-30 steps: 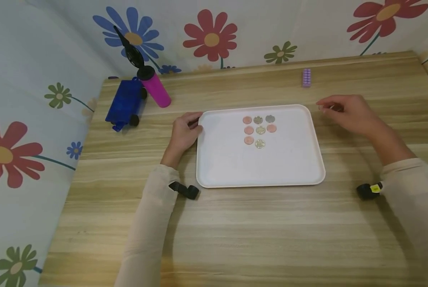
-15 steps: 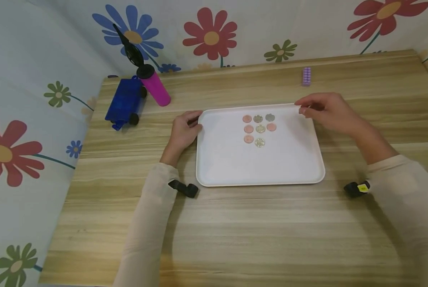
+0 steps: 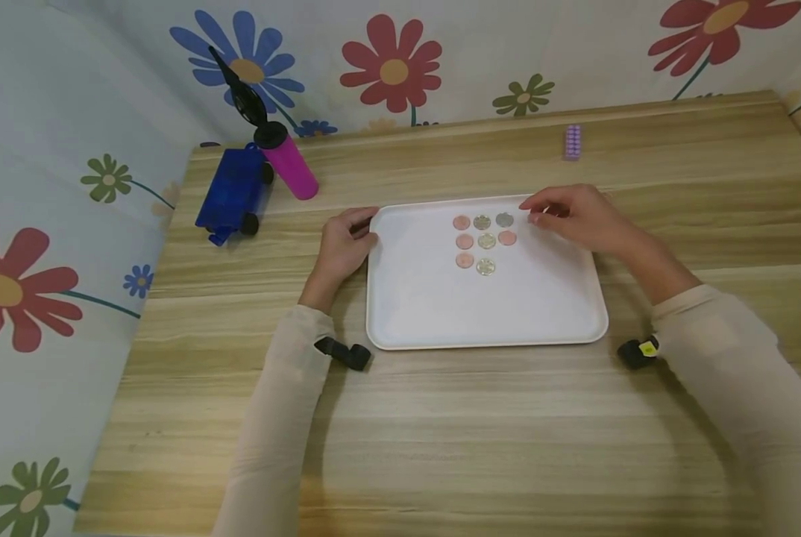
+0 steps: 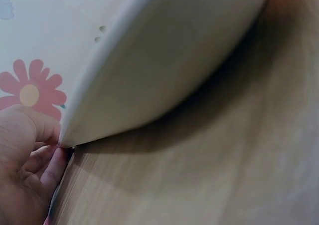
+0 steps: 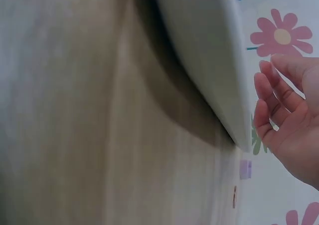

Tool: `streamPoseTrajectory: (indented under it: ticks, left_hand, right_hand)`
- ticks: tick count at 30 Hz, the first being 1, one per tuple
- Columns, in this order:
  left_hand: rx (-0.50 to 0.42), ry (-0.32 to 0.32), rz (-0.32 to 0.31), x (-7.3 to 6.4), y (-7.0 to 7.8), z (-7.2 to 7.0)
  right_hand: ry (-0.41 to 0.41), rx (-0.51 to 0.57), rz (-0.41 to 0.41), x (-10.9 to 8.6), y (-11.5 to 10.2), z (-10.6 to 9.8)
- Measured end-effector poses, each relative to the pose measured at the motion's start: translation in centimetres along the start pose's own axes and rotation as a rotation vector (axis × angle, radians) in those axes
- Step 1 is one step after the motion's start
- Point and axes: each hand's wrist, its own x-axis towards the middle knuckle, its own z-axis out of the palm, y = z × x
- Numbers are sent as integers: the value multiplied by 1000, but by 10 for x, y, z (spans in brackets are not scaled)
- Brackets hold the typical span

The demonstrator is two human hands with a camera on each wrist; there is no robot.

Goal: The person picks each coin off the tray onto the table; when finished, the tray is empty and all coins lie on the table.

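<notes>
A white tray (image 3: 400,298) lies on the wooden table. Coins sit in rows toward its far side: copper-coloured coins (image 3: 464,242), gold-toned coins (image 3: 486,241) and a silver-coloured coin (image 3: 504,220). My left hand (image 3: 342,250) pinches the tray's left edge near the far corner, its thumb and finger meeting at the rim in the left wrist view. Over the tray's far right part hovers my right hand (image 3: 585,218), thumb and index finger brought together just right of the silver-coloured coin. A small pale coin-like edge shows at those fingertips, mostly hidden by them.
A purple studded block (image 3: 572,142) lies beyond the tray near the table's back edge. At the back left stand a blue toy cart (image 3: 229,190) with black wheels and a magenta bottle (image 3: 293,170) with a black top. A flower-patterned cloth hangs behind.
My right hand has moved left from beyond the tray's right edge to a place over the tray, beside the coins. The left hand, tray and coins keep their places.
</notes>
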Motion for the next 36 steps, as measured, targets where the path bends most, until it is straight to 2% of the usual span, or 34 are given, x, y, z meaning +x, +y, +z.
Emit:
streamPoseTrajectory:
  ticks: [5, 10, 17, 23, 30, 36]
  left_hand:
    - [-3, -5, 3, 1, -2, 1]
    - [8, -4, -1, 1, -2, 1]
    - [23, 2, 6, -1, -1, 0]
    - [27, 6, 8, -2, -1, 0]
    - [10, 9, 20, -1, -2, 0]
    - [26, 5, 21, -1, -1, 0]
  right_hand:
    - [-31, 19, -28, 2, 1, 9]
    - [-57, 47, -92, 2, 3, 16]
    - [-50, 23, -53, -1, 6, 25]
    - [-39, 0, -103, 0, 6, 29]
    - [-19, -49, -85, 4, 7, 31]
    - [-21, -75, -109, 4, 8, 32]
